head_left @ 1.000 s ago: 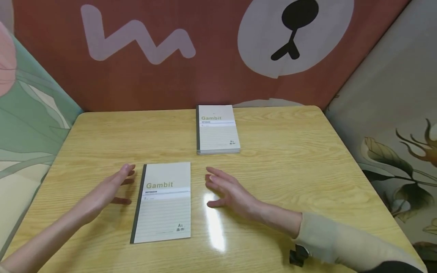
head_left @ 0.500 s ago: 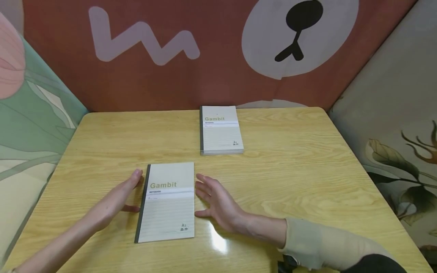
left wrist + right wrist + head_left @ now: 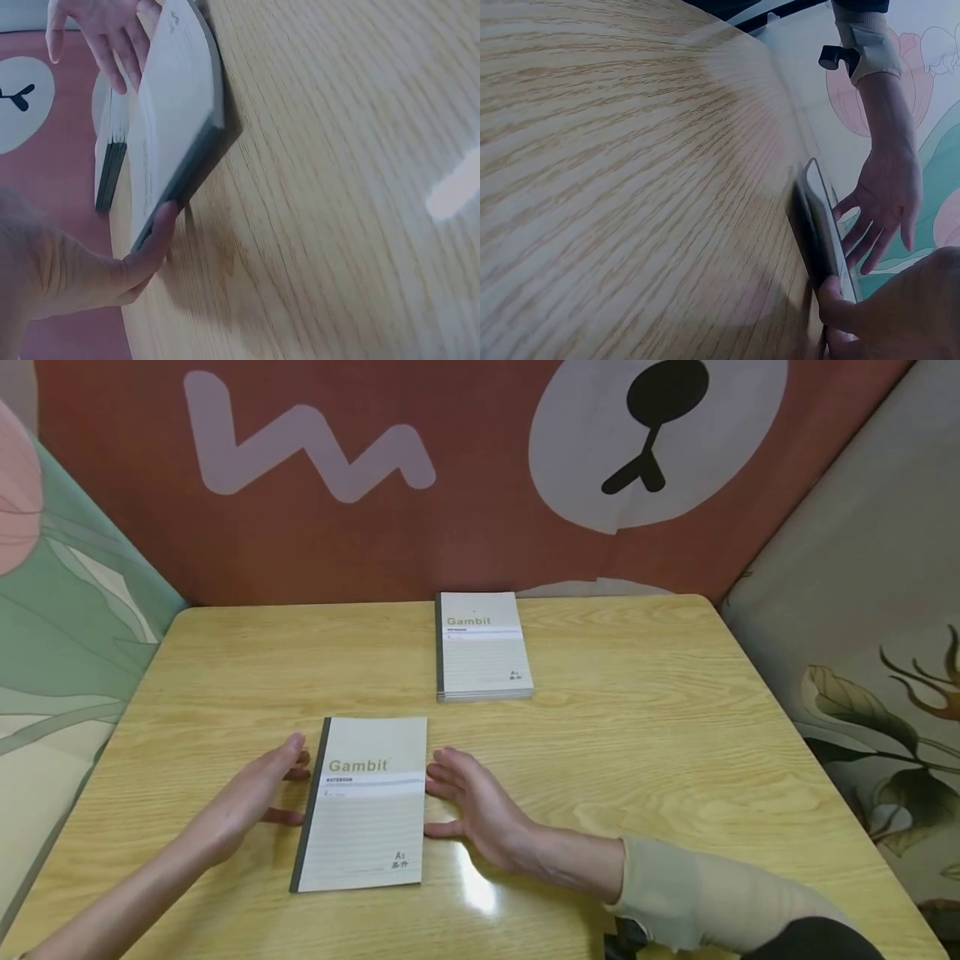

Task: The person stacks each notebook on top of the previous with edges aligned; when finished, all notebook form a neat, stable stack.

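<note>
A pale A5 notebook with a dark spine and "Gambit" on its cover is on the near left part of the table, between both hands. At its spine, my left hand has fingers extended; the left wrist view shows a fingertip against that edge. Along the opposite edge, my right hand holds its fingers nearly straight, and in the right wrist view a digit touches the edge. The notebook's cover looks slightly bowed in the left wrist view. Whether it is off the table I cannot tell.
A neat stack of matching notebooks stands at the table's back edge, against the red patterned wall. Patterned walls also flank the wood-grain table. A small black device hangs below the right sleeve.
Over the last second both hands have come inward to the notebook's sides, the right one travelling left. Since half a second ago the notebook has turned slightly clockwise. The stack stays put.
</note>
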`<control>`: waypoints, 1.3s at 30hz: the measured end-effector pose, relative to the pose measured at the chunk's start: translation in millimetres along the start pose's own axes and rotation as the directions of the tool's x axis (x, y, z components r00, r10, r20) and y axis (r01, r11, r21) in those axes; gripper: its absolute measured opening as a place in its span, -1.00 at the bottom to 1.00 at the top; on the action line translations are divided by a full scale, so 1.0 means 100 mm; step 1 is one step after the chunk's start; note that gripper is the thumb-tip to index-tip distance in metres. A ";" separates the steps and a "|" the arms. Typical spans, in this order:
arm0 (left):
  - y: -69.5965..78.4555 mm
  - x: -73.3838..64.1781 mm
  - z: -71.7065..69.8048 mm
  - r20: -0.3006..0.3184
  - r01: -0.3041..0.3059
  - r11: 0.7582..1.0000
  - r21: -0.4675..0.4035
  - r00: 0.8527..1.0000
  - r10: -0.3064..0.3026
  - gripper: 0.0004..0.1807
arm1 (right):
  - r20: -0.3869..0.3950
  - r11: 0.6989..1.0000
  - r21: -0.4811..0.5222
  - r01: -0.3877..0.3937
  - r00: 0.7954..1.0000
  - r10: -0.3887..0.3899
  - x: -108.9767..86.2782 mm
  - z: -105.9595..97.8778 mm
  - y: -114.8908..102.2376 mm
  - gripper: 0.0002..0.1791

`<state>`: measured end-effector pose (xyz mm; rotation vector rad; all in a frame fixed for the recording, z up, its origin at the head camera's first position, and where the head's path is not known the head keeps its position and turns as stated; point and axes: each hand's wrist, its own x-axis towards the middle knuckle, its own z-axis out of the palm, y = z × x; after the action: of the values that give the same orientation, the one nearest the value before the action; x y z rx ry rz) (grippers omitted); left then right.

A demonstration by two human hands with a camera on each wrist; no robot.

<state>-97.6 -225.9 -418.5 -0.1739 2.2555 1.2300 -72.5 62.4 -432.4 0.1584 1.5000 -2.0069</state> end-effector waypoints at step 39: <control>0.69 0.32 0.10 -0.138 -0.319 0.897 -0.305 0.947 0.290 -0.22 | 0.013 0.955 -0.072 0.286 0.958 -0.286 0.38 -0.63 -0.61 -0.34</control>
<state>-145.3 -173.9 -389.1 0.0070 2.1974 1.7933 -151.9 113.6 -420.7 -0.0981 1.6716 -2.1681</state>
